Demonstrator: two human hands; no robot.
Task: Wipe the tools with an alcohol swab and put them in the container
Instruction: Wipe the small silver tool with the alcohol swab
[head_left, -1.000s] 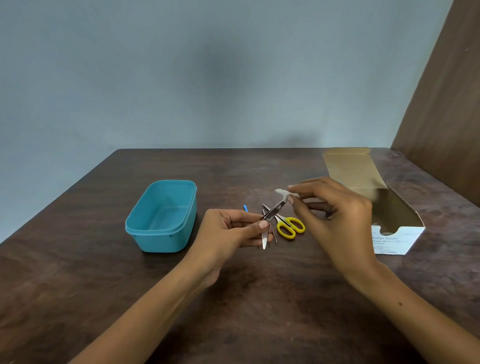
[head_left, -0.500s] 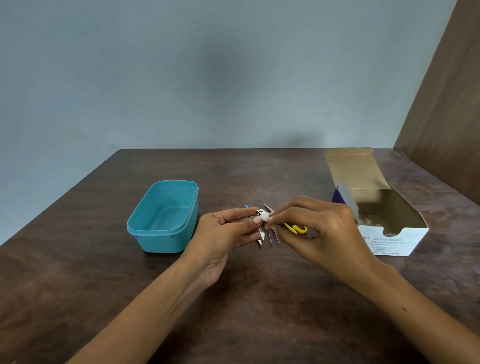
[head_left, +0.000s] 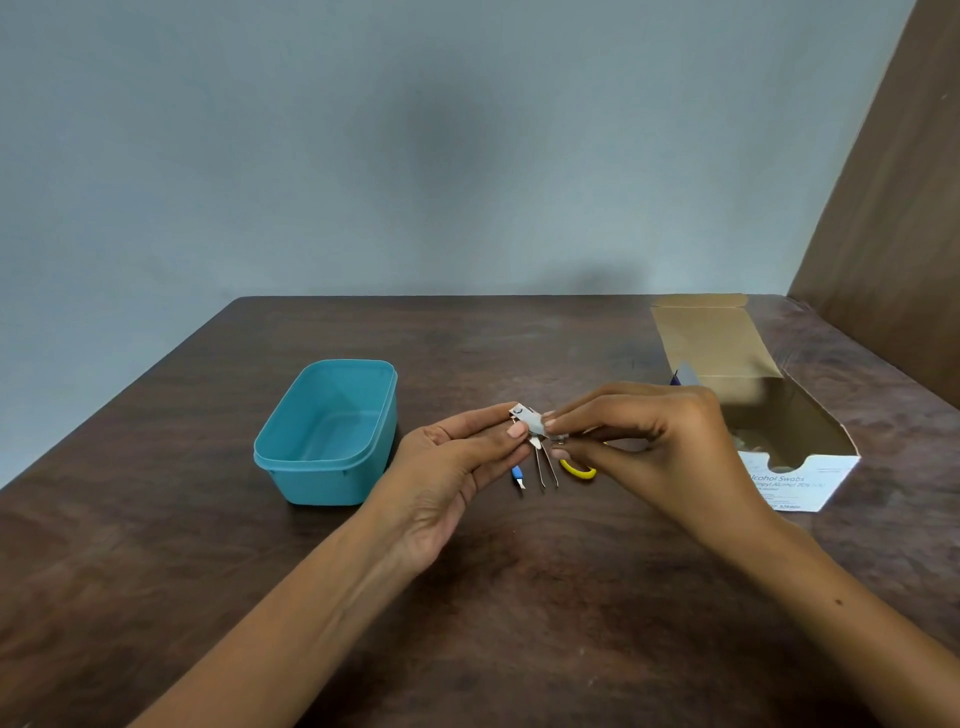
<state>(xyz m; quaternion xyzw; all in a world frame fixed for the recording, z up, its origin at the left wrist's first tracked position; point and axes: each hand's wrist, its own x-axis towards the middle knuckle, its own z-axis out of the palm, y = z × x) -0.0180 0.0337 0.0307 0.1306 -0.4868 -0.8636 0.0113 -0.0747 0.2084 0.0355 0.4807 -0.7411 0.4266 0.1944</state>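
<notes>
A dark wooden table (head_left: 519, 623) is set against a pale wall and carries everything in view. At its right side an opened cardboard box of alcohol swabs (head_left: 789, 478) is stood with its flap folded back, presumably so that swabs can be drawn within reach of the right hand. At the left a teal container (head_left: 324, 436) is placed with its lid off and nothing seen inside; it is judged to be kept open to receive the wiped tools, none of which has been deposited.

Between box and container, both hands are raised just above the table. The left hand (head_left: 457, 467) is turned palm-up, its thumb and fingers closed on a small metal tool (head_left: 535, 441), so that the tool is steadied for wiping. The right hand (head_left: 649, 441) is curled, its fingertips pinching a small pale swab (head_left: 532, 422) against the upper end of that tool. What kind of tool it is cannot be told, as most of it is covered.

On the table beneath the hands lie the remaining tools: yellow-handled scissors (head_left: 579, 471), largely hidden by the right hand, thin metal tweezers (head_left: 548, 470) just beside them, and a small blue-handled pick (head_left: 518, 475) to their left. These are judged not yet wiped.
</notes>
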